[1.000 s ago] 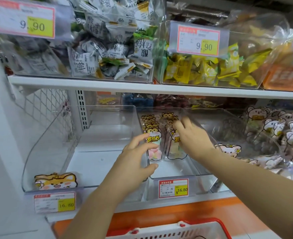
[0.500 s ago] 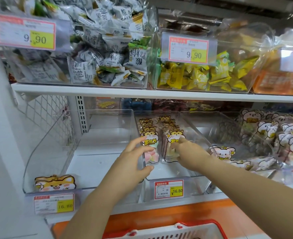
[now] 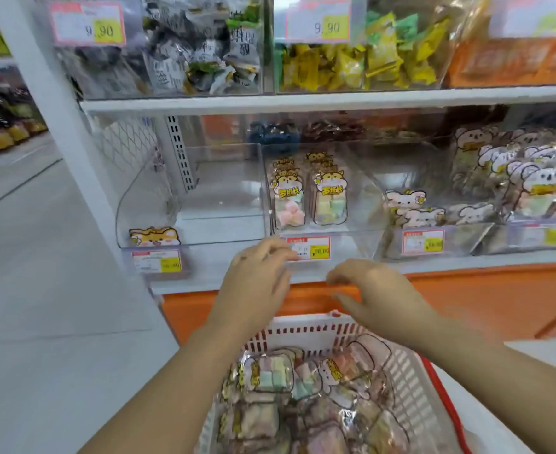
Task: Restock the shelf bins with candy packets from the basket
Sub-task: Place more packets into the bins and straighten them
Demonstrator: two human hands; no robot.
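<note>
Two rows of hamster-print candy packets [image 3: 309, 194] stand upright in the middle clear bin [image 3: 361, 191] on the lower shelf. The clear bin to its left [image 3: 224, 198] holds no packets. My left hand [image 3: 258, 280] and my right hand [image 3: 378, 290] hover in front of the shelf edge, above the basket, with loosely curled fingers and nothing in them. The white basket with a red rim [image 3: 414, 371] sits below, filled with several marshmallow candy packets [image 3: 303, 388].
Bins of bear-print packets [image 3: 512, 181] stand to the right. The upper shelf carries bins of black-and-white sweets [image 3: 191, 54] and yellow sweets [image 3: 361, 60]. A white upright post [image 3: 57, 109] borders the shelf on the left, with an aisle beyond it.
Both hands have let go of the packets in the middle bin and drawn back and down toward the basket. The view has tilted down, bringing the basket's contents into sight.
</note>
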